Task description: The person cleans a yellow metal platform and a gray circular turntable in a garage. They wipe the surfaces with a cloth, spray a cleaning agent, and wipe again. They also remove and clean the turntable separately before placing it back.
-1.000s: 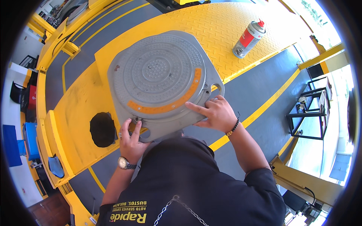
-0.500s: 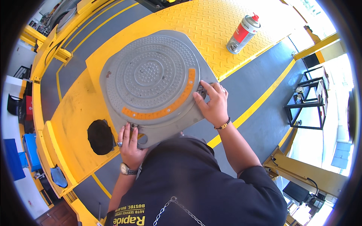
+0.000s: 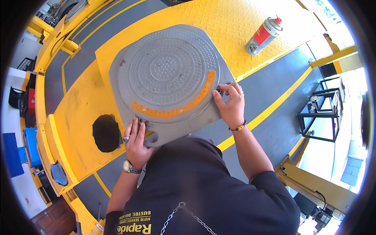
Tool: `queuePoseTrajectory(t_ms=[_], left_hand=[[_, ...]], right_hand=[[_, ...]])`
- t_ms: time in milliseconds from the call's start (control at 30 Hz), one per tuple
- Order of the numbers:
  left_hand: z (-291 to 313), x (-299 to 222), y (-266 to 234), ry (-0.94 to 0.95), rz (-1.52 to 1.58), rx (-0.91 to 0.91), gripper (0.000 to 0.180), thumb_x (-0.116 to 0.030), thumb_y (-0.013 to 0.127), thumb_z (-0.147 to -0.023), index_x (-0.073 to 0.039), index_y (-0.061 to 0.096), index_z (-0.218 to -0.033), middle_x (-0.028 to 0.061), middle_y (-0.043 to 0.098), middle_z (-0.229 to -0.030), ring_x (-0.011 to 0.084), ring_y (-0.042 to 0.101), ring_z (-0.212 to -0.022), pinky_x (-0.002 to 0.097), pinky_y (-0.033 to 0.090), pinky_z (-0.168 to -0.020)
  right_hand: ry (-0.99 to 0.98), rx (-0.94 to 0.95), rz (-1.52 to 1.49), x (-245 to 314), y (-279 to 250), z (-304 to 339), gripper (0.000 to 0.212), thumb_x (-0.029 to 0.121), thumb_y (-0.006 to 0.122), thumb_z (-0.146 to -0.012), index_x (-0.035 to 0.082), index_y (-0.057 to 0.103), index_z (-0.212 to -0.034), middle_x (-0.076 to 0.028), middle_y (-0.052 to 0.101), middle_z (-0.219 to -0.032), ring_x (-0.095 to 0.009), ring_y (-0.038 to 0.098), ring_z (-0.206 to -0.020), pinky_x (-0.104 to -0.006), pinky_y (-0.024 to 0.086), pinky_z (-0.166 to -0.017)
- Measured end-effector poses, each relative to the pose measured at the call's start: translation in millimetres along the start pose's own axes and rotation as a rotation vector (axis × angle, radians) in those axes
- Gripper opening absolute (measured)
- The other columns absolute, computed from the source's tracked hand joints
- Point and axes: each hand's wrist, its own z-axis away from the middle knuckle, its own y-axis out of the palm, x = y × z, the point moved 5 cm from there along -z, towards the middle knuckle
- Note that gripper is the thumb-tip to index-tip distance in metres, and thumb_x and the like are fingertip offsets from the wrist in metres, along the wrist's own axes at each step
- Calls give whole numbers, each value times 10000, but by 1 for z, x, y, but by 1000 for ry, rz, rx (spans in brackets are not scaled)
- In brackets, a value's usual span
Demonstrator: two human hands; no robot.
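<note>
A grey wheel-alignment turn plate (image 3: 129, 92) lies on the yellow ramp just in front of me. It has a round dimpled disc (image 3: 164, 68) and a curved orange scale (image 3: 172, 112) on its near right side. My left hand (image 3: 137, 143) grips the near left corner, fingertips on top beside a small dark fitting and the thumb by an oval cutout. At the right corner my right hand (image 3: 232, 102) is closed, thumb and index finger around another small dark fitting (image 3: 220, 91) at the plate's edge. That fitting is partly hidden by the fingers.
A grey and red spray can (image 3: 263, 36) with a red cap stands on the ramp's tread surface (image 3: 211, 27). A dark round opening or patch (image 3: 106, 134) is left of my left hand. Black metal frames (image 3: 323, 109) stand at the right, and a yellow post (image 3: 41, 94) at the left.
The view has shifted slightly, so plate, can and ramp appear a little farther up and right. Both hands keep their places on the turn plate.
</note>
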Motion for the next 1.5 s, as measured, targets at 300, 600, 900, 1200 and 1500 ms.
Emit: queuePoseTrajectory(t_ms=[300,600,900,1200,1500], left_hand=[[1,-15,-16,-8,31,125,696,-143,865,-714,-32,567,-1333,254,521,-1415,419,445,-1360,497,397,-1094],[74,-3,5,-12,248,328,225,-164,764,-832,-91,668,-1022,91,687,-890,275,659,-728,369,522,-629],[73,-14,8,-278,210,371,321,-231,797,-799,-71,676,-1050,87,647,-779,307,650,-703,411,523,-626],[59,-36,-11,-147,386,241,224,-166,830,-773,-72,674,-905,80,633,-779,257,632,-697,357,505,-623],[56,-21,-39,-443,1452,76,194,-135,697,-934,-91,513,-975,143,704,-974,272,656,-1016,487,447,-1035]], right_hand=[[523,-505,-628,-129,34,97,321,65,666,-885,11,624,-1198,-152,596,-1154,-318,572,-1116,-393,464,-961],[-62,1012,-244,-56,189,162,371,290,672,-935,34,661,-1203,-195,680,-1109,-292,644,-1064,-434,506,-944],[274,1359,-740,62,164,161,459,466,586,-1008,29,716,-959,-8,657,-736,-97,573,-653,-254,470,-615],[75,1365,-568,65,132,147,470,444,520,-1036,25,718,-955,-88,677,-750,-194,640,-731,-346,513,-715],[156,994,401,-75,-1,100,207,191,569,-950,111,693,-1095,-167,714,-858,-368,692,-872,-446,540,-806]])
